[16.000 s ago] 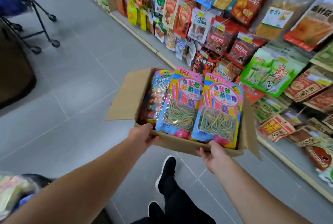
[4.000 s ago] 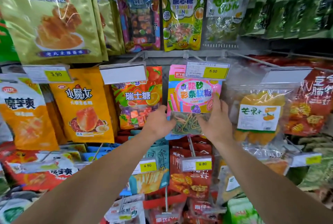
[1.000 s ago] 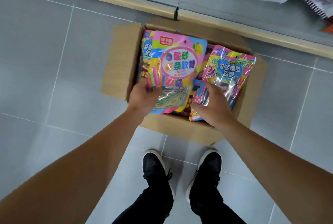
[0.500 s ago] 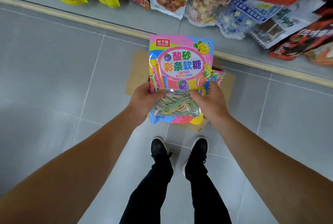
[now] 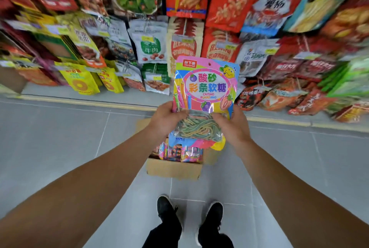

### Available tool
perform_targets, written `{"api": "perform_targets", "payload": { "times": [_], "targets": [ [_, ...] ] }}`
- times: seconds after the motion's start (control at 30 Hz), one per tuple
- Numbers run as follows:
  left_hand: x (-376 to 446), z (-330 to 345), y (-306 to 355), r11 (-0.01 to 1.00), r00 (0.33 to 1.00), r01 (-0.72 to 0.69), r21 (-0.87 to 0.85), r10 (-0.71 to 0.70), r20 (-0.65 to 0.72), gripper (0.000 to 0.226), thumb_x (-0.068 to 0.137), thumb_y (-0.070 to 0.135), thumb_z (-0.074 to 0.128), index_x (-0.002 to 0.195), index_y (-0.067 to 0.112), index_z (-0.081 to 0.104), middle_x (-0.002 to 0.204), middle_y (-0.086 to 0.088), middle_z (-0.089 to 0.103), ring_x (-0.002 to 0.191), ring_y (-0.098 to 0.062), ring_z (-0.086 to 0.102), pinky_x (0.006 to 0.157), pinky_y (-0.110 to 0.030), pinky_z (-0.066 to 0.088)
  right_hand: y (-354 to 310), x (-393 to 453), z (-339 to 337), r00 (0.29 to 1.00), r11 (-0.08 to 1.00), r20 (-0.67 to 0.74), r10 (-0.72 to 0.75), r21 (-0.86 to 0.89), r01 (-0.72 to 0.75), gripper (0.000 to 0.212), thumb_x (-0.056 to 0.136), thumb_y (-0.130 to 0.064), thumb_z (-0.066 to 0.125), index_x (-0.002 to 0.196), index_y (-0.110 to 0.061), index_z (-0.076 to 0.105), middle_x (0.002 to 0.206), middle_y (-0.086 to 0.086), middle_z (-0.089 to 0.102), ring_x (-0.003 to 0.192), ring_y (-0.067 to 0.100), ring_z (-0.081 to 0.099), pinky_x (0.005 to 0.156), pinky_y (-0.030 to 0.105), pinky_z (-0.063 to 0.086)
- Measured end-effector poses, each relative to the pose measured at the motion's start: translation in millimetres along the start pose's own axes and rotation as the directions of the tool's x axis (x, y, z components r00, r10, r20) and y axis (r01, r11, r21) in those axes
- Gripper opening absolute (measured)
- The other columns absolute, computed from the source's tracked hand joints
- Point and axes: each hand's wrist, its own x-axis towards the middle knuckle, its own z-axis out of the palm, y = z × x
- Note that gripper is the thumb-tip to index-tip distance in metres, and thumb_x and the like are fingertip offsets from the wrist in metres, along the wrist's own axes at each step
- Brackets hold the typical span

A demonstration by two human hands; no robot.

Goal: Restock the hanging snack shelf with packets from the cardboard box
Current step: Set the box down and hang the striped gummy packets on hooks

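Nearest the camera, below the cardboard box [image 5: 173, 168], two black shoes [image 5: 167, 210] stand on the grey tiled floor [image 5: 60, 138], toes pointed toward the box. Both bare forearms extend from the lower corners of the view and converge above the box. Directly above the box, the left hand [image 5: 166, 119] and right hand [image 5: 232, 126] hold one candy packet [image 5: 206, 88] upright, printed face toward the camera. Left hand: fingers curled round the packet's left edge, thumb on the front at the clear window. Right hand: fingers curled round the right edge, thumb on the front of the same window. Packet: pink, yellow and blue, with multicoloured candy strips visible through the lower window; a hang hole sits at the top edge. The packet is clear of the box and touches nothing on the shelf. Box: open, resting on the floor, partly hidden behind the packet and hands; several more colourful packets [image 5: 180, 152] stand inside it. Beyond the box, a yellow strip [image 5: 89, 103] marks the edge of the shelf base. Beyond that strip, the hanging snack shelf [image 5: 147, 48] carries dense rows of red, yellow, white and green packets on pegs with price tags; tag figures are too blurred to read
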Motion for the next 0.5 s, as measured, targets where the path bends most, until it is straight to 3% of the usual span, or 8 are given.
{"api": "perform_targets", "payload": {
  "times": [0.13,0.27,0.33,0.37,0.43,0.5],
  "targets": [
    [-25,40,57,0.993,0.994,-0.107,0.05,0.107,0.008,0.003,0.089,0.013,0.069,0.091,0.014,0.068,0.095,-0.006,0.074,0.095,-0.027,0.069,0.091,-0.045,0.054,-27,-10,-61,0.995,0.996,-0.067,-0.078,0.041,0.081,0.038,0.082,-0.042,0.075,0.113,-0.025,0.062,0.106,-0.007,0.067,0.095,0.012,0.065,0.081,0.034,0.053],
    [-48,91,101,0.978,0.981,-0.193,0.075,0.193,0.015,0.022,0.091,0.013,0.068,0.072,0.021,0.058,0.065,0.013,0.069,0.069,-0.007,0.067,0.068,-0.031,0.053,-42,-20,-127,0.983,0.986,-0.105,-0.151,0.062,0.158,0.045,0.077,-0.051,0.074,0.113,-0.028,0.062,0.103,-0.011,0.069,0.095,0.009,0.066,0.08,0.03,0.052],
    [-58,119,118,0.969,0.973,-0.232,0.079,0.231,0.022,0.017,0.09,0.011,0.068,0.076,0.018,0.062,0.073,0.008,0.072,0.078,-0.014,0.07,0.072,-0.035,0.054,-48,-26,-162,0.978,0.979,-0.121,-0.168,0.093,0.18,0.037,0.082,-0.043,0.075,0.112,-0.028,0.06,0.099,-0.014,0.066,0.09,0.004,0.062,0.072,0.021,0.046],
    [-64,132,128,0.964,0.966,-0.257,0.07,0.256,0.019,0.015,0.089,0.011,0.069,0.077,0.018,0.064,0.076,0.004,0.073,0.082,-0.022,0.07,0.073,-0.035,0.055,-50,-28,-178,0.975,0.974,-0.131,-0.18,0.113,0.195,0.036,0.083,-0.039,0.076,0.113,-0.027,0.059,0.1,-0.013,0.066,0.09,0.002,0.061,0.072,0.022,0.045],
    [-76,163,147,0.953,0.954,-0.299,0.052,0.3,-0.003,0.018,0.089,0.01,0.069,0.073,0.018,0.064,0.072,0.005,0.072,0.078,-0.02,0.069,0.069,-0.028,0.055,-53,-33,-216,0.962,0.961,-0.153,-0.226,0.129,0.246,0.038,0.082,-0.039,0.077,0.115,-0.027,0.06,0.104,-0.012,0.067,0.093,0.002,0.061,0.076,0.026,0.046],
    [-85,191,164,0.944,0.946,-0.324,0.06,0.324,0.014,0.01,0.089,0.013,0.07,0.081,0.016,0.068,0.084,-0.001,0.075,0.086,-0.021,0.071,0.079,-0.033,0.057,-57,-36,-250,0.951,0.951,-0.157,-0.266,0.121,0.286,0.037,0.084,-0.038,0.076,0.115,-0.027,0.06,0.103,-0.014,0.065,0.091,-0.002,0.059,0.073,0.024,0.044]
  ]
}}
